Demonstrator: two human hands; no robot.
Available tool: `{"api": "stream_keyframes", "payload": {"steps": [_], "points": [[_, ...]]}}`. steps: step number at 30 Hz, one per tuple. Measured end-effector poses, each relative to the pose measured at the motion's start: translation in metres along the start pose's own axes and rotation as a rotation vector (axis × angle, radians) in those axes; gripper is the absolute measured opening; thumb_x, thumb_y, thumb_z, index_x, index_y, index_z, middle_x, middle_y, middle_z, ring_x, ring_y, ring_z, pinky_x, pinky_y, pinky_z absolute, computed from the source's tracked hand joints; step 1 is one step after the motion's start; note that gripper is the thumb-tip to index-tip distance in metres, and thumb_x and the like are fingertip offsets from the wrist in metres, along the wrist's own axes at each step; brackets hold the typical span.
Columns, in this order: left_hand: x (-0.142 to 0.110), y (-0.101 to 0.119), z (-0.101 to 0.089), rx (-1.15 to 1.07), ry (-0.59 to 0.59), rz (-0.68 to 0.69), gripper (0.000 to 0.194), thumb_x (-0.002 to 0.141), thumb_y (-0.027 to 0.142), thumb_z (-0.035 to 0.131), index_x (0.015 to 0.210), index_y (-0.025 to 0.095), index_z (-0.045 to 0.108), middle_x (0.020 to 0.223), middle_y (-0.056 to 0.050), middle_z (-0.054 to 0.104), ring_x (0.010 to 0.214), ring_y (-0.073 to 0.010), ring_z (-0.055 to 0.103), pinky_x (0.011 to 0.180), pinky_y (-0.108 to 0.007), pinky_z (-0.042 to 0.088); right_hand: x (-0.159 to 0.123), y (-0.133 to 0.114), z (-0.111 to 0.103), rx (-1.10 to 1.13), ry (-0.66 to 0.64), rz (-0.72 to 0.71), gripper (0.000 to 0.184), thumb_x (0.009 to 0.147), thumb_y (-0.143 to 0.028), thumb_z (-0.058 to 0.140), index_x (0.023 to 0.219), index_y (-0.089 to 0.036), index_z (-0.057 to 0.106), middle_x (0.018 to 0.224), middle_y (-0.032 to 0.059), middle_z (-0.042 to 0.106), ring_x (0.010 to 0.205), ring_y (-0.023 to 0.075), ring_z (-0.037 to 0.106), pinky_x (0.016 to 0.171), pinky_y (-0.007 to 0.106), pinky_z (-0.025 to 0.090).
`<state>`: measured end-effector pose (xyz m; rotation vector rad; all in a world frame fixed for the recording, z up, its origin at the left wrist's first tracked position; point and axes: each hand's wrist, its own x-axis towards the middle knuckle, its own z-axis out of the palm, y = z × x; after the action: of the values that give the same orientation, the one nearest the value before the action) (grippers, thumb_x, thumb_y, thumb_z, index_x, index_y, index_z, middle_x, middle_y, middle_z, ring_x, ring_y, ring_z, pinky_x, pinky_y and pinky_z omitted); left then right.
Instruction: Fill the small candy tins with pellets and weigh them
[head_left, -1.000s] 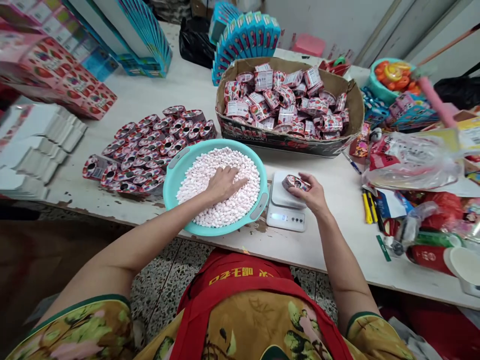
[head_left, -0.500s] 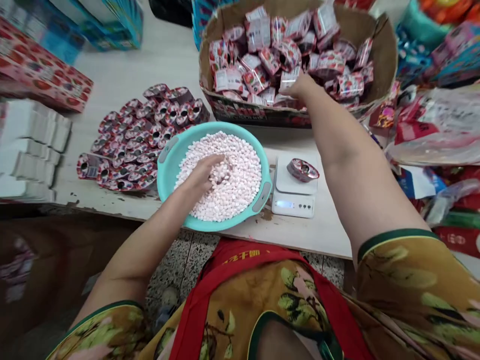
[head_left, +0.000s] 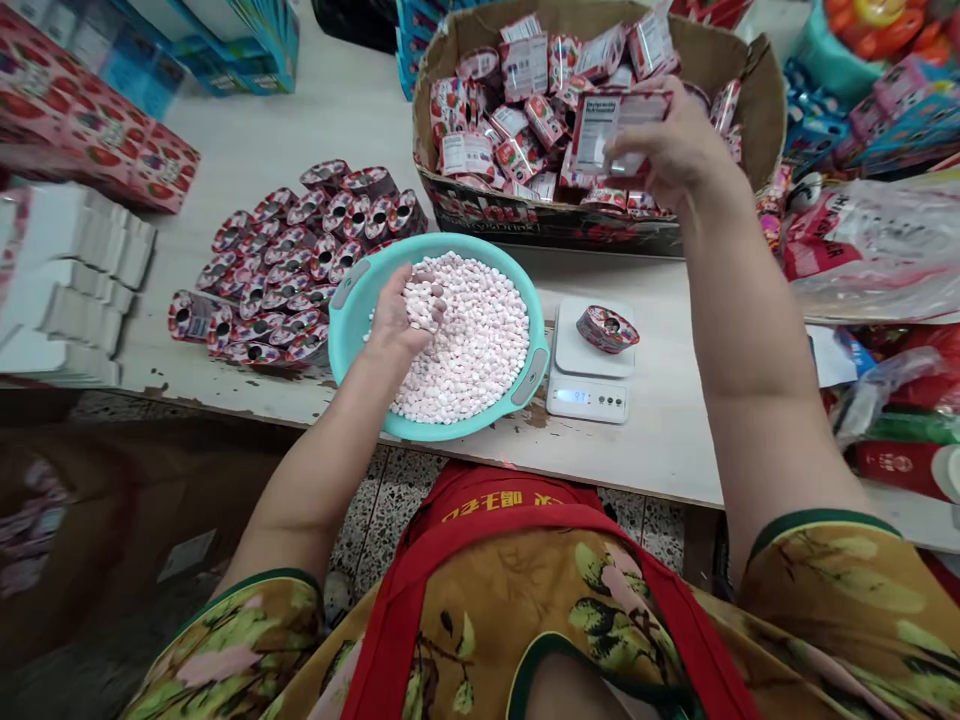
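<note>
My left hand (head_left: pixel 401 312) is cupped palm up over the teal basin (head_left: pixel 352 300), holding a scoop of the small pink-white candies (head_left: pixel 472 340) that fill it. Above the cardboard box (head_left: pixel 750 110) of red strawberry-print packets, my right hand (head_left: pixel 667 150) grips one such packet (head_left: pixel 600 130), its white label side up. A filled packet (head_left: pixel 607 328) lies on the small white scale (head_left: pixel 589 375) just right of the basin.
A heap of filled packets (head_left: pixel 292 260) lies left of the basin. White stacked cartons (head_left: pixel 67 290) and red boxes (head_left: pixel 97 140) sit at the far left. Plastic bags and bright packaging (head_left: pixel 877 250) crowd the right side. The table edge runs just in front of the basin.
My right hand let go of the packet on the scale, reached into the box and lifted a packet out. My left hand scooped up candies and turned palm up.
</note>
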<state>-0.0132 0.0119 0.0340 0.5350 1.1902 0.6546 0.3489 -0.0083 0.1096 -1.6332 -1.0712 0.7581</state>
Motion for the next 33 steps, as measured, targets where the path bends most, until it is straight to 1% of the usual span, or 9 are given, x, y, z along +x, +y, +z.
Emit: {"api": "stream_keyframes", "payload": {"steps": [1,3,5,7,11,15,21,27,33], "points": [[0.003,-0.003,-0.001,0.084,-0.013,0.068,0.045,0.090,0.067,0.057,0.101,0.023,0.064,0.080,-0.006,0.067,0.068,-0.0170,0.063,0.053,-0.026,0.052,-0.022,-0.010,0.006,0.118,-0.070,-0.001,0.054,0.089,-0.015,0.065,0.141,-0.016,0.050,0.125,0.0000,0.073,0.098,0.0150,0.074,0.086,0.036,0.054],[0.004,-0.006,-0.001,0.217,-0.043,0.179,0.050,0.086,0.071,0.058,0.099,0.023,0.064,0.084,-0.008,0.067,0.073,-0.0196,0.063,0.058,-0.031,0.053,-0.066,-0.022,0.029,0.268,-0.112,-0.029,0.045,0.088,-0.025,0.073,0.130,-0.015,0.059,0.123,0.0043,0.075,0.104,0.0215,0.074,0.087,0.039,0.059],[-0.002,-0.003,0.001,0.260,-0.060,0.240,0.053,0.084,0.072,0.059,0.100,0.022,0.065,0.083,-0.009,0.067,0.076,-0.0217,0.064,0.061,-0.034,0.054,-0.104,-0.019,0.060,0.254,-0.214,-0.078,0.042,0.076,-0.024,0.084,0.115,-0.016,0.068,0.119,0.0065,0.076,0.109,0.0266,0.073,0.092,0.042,0.061],[-0.013,0.007,0.006,0.201,-0.071,0.301,0.051,0.085,0.069,0.059,0.102,0.021,0.067,0.078,-0.008,0.066,0.072,-0.0209,0.065,0.057,-0.032,0.053,-0.132,-0.005,0.094,0.183,-0.233,-0.083,0.047,0.066,-0.027,0.089,0.109,-0.018,0.070,0.108,0.0044,0.077,0.105,0.0280,0.073,0.093,0.044,0.061],[-0.038,0.027,0.023,-0.026,-0.082,0.445,0.043,0.093,0.060,0.056,0.101,0.019,0.068,0.071,-0.004,0.062,0.060,-0.0134,0.063,0.047,-0.023,0.047,-0.157,0.022,0.147,0.175,-0.282,-0.147,0.050,0.065,-0.032,0.085,0.113,-0.022,0.072,0.112,0.0050,0.075,0.107,0.0274,0.071,0.099,0.042,0.056],[-0.047,0.025,0.040,-0.082,-0.049,0.587,0.044,0.095,0.061,0.058,0.103,0.019,0.068,0.073,-0.003,0.063,0.067,-0.0142,0.068,0.057,-0.024,0.054,-0.160,0.023,0.179,0.166,-0.322,-0.159,0.048,0.068,-0.040,0.084,0.111,-0.021,0.072,0.107,0.0054,0.074,0.101,0.0249,0.070,0.094,0.040,0.056],[-0.037,0.007,0.041,-0.069,0.034,0.646,0.047,0.090,0.067,0.063,0.093,0.021,0.064,0.069,0.000,0.060,0.070,-0.0162,0.069,0.063,-0.028,0.056,-0.157,0.016,0.197,0.113,-0.330,-0.099,0.039,0.069,-0.044,0.080,0.098,-0.019,0.072,0.088,0.0023,0.073,0.082,0.0212,0.068,0.078,0.033,0.055],[-0.031,0.007,0.040,-0.058,0.051,0.670,0.046,0.088,0.068,0.066,0.091,0.023,0.062,0.069,0.001,0.058,0.066,-0.0142,0.065,0.062,-0.027,0.052,-0.154,0.013,0.198,-0.024,-0.277,-0.119,0.038,0.068,-0.040,0.078,0.100,-0.020,0.075,0.085,0.0028,0.074,0.083,0.0237,0.068,0.074,0.032,0.053],[-0.029,0.008,0.043,-0.053,0.043,0.606,0.045,0.086,0.064,0.072,0.082,0.022,0.056,0.059,0.006,0.050,0.057,-0.0101,0.059,0.057,-0.022,0.049,-0.151,0.014,0.193,-0.071,-0.256,-0.116,0.038,0.065,-0.037,0.078,0.099,-0.021,0.076,0.083,0.0019,0.073,0.078,0.0226,0.068,0.071,0.031,0.052]]}}
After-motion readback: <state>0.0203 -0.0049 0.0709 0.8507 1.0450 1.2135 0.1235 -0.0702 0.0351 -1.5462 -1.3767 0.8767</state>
